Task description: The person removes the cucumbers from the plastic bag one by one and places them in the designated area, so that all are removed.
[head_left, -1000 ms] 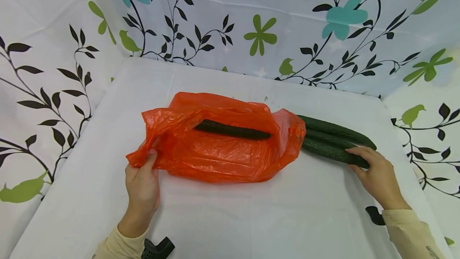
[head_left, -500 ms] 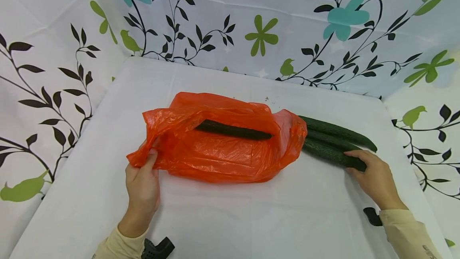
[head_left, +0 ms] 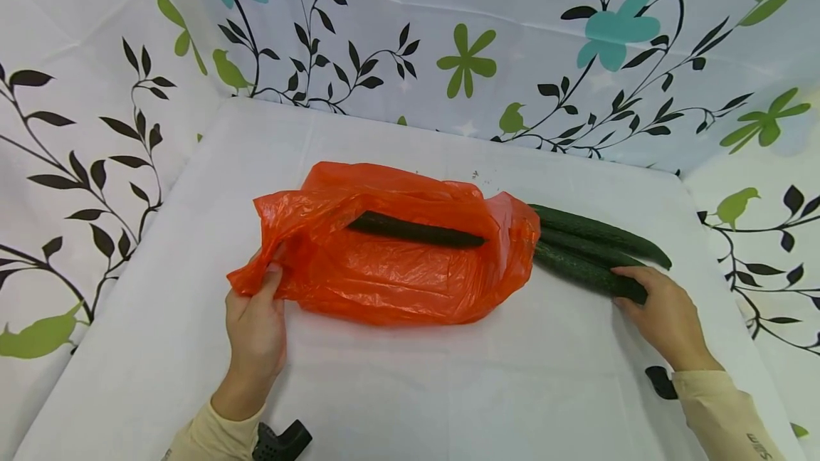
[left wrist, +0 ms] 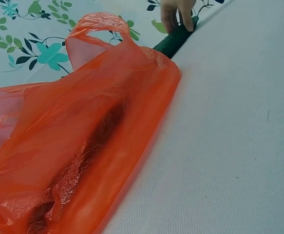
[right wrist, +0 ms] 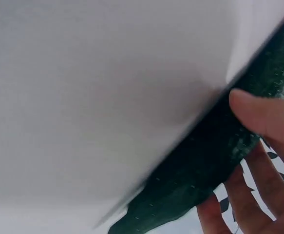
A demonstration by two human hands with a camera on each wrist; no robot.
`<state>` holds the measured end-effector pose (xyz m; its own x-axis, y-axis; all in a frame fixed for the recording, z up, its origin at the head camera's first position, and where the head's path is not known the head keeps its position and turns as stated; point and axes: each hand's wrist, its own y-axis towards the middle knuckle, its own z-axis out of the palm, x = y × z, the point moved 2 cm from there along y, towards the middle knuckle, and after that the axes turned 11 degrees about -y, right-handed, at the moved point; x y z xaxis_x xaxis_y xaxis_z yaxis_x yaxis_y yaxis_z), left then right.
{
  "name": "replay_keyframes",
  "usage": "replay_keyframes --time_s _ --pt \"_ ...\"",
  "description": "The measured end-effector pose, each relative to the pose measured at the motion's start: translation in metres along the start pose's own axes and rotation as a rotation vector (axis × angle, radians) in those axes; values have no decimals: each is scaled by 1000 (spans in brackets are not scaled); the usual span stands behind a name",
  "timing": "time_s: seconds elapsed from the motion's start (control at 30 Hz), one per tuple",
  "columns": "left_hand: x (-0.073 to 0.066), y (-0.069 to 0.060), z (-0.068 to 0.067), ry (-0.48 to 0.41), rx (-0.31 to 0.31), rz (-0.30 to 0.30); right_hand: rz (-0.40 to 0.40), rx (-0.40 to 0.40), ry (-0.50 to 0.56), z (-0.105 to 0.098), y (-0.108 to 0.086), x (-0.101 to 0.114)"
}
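At the left edge of the orange bag (head_left: 397,290), my left hand (head_left: 256,338) pinches it: limp, likely tearable. Right of it, my right hand (head_left: 668,320), half-curled, grips the near cucumber (head_left: 579,274) by its outer end: probably stiff, slick, better held mid-length. 2 more cucumbers (head_left: 601,230) just beyond.

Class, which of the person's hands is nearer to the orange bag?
Left. The left hand grips the orange bag at its left side; the right hand is apart from the bag, beyond its opposite side, holding a cucumber.
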<state>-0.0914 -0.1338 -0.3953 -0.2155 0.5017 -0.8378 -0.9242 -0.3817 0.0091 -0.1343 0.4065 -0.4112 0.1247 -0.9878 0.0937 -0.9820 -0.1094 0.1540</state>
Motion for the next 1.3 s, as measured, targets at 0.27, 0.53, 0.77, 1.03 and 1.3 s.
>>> replay_keyframes --time_s 0.27,0.53,0.77,1.03,1.3 --pt "-2 2 5 -4 13 -16 7 4 24 -9 0 5" --pt "-2 5 7 5 9 -12 -14 -90 75 -27 4 29" --pt "-2 4 7 11 11 -13 -86 -299 226 -48 13 70" --pt "-2 3 6 5 15 -18 -221 -450 428 -72 23 131" --pt "-1 2 6 -14 3 -18 -529 -598 539 -95 33 205"
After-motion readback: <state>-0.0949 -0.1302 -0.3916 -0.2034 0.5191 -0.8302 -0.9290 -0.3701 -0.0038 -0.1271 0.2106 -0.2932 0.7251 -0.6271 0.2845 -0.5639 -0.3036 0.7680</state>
